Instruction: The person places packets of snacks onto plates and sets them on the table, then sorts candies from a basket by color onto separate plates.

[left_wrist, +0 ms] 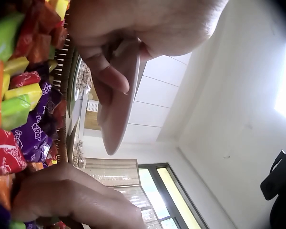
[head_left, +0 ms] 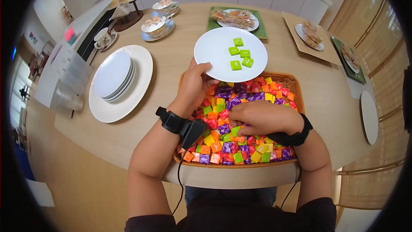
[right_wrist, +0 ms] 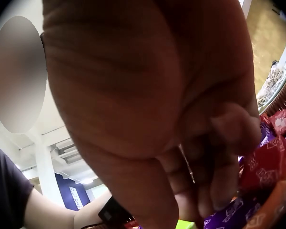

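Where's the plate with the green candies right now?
In the head view, the plate is just above centre, gripped at its near-left rim by the left hand, hiding part of the candy basket's far edge.

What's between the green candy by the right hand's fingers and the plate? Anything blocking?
Nothing visible, apart from the fingers of the right hand, just beyond the green candy. Past them, loose candies lie below the plate; the left hand grips its left side, off the direct line.
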Demonstrator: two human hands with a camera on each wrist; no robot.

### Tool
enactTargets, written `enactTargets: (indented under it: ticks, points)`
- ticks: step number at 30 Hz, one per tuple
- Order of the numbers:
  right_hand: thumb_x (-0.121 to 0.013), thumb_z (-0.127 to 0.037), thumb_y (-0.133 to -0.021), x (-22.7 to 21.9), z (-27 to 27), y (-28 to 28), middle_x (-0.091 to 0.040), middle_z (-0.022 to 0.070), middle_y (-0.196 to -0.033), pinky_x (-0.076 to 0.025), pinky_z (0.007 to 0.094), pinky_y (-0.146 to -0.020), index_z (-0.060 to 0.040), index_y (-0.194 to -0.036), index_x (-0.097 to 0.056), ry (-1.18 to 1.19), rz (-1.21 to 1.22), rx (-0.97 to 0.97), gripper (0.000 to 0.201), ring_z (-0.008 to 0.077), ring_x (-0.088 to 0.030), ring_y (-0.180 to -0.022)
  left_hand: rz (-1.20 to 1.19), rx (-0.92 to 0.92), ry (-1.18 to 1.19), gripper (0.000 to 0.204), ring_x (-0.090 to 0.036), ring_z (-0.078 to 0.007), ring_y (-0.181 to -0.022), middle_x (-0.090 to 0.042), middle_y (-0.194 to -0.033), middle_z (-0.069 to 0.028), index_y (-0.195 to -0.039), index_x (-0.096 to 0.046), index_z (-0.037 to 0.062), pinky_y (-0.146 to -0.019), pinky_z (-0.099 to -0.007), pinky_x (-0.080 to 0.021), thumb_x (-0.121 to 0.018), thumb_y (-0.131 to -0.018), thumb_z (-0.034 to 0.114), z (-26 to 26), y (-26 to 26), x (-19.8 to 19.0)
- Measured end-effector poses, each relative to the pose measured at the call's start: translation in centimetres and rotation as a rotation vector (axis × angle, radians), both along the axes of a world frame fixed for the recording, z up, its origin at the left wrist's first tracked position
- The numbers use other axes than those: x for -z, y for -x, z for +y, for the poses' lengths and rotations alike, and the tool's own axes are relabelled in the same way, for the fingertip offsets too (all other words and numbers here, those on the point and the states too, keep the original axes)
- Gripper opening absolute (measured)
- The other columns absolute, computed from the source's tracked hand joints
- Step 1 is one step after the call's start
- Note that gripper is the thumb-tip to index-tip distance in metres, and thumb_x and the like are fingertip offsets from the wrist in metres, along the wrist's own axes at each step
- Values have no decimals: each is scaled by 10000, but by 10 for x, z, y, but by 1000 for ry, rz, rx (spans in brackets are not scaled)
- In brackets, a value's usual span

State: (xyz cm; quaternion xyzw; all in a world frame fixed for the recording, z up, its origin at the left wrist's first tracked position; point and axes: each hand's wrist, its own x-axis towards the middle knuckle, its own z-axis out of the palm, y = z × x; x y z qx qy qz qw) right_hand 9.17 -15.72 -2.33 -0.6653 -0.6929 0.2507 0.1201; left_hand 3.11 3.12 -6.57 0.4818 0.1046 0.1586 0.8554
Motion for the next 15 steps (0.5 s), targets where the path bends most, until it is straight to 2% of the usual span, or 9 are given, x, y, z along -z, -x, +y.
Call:
enactTargets:
  ticks: [3,5,6,8,9,11,15]
  points:
    - [-648,-129,-713,-5,-2,1,-531,99,-732,-428,377,-627,-41,-804,-503,11,126,-49,192,282,-543,-741,8,45,-35,465,-555,-128,-763,-505,-1065,-88,-1290,-275,55,-579,-232,-496,-401,-845,107,-3,0,-3]
    - [-633,-144,-755,-18,-3,-1,-528,82,-763,-426,323,-616,-37,-841,-512,-189,202,-8,183,237,-526,-681,18,48,-58,467,-555,-130,-763,-504,-1069,-91,-1290,-275,53,-581,-232,-494,-404,-844,106,-4,0,-3]
    - [-633,-144,-755,-26,-4,-1,-528,82,-763,-426,323,-616,-37,-841,-512,-187,203,-8,183,237,-526,-681,26,85,-65,468,-556,-133,-763,-503,-1071,-96,-1289,-274,49,-581,-231,-492,-407,-844,108,-4,0,-3]
    - [-606,-126,-778,-39,-7,-1,-545,84,-783,-424,306,-611,-30,-846,-518,-456,246,451,146,226,-517,-658,37,119,-68,469,-557,-135,-763,-502,-1073,-100,-1288,-273,44,-582,-230,-491,-410,-844,111,-6,1,-2]
    - [-606,-126,-778,-35,-5,-6,-545,84,-783,-424,306,-611,-30,-846,-518,-454,248,452,146,226,-517,-658,48,162,-102,466,-557,-136,-760,-502,-1069,-102,-1286,-275,43,-583,-231,-489,-411,-846,114,-7,1,-3]
    - [-577,-120,-780,-18,-2,-17,-548,112,-782,-426,356,-633,-34,-829,-496,-652,-35,573,128,289,-539,-728,62,210,-136,463,-557,-137,-757,-503,-1066,-104,-1284,-276,42,-584,-233,-487,-412,-848,116,-9,2,-5]
    - [-564,-106,-787,-5,3,-24,-552,112,-799,-433,352,-659,-32,-854,-508,-628,-94,570,114,296,-542,-746,82,248,-150,456,-558,-138,-780,-506,-1064,-104,-1281,-284,42,-588,-240,-489,-409,-850,120,-9,2,-4]
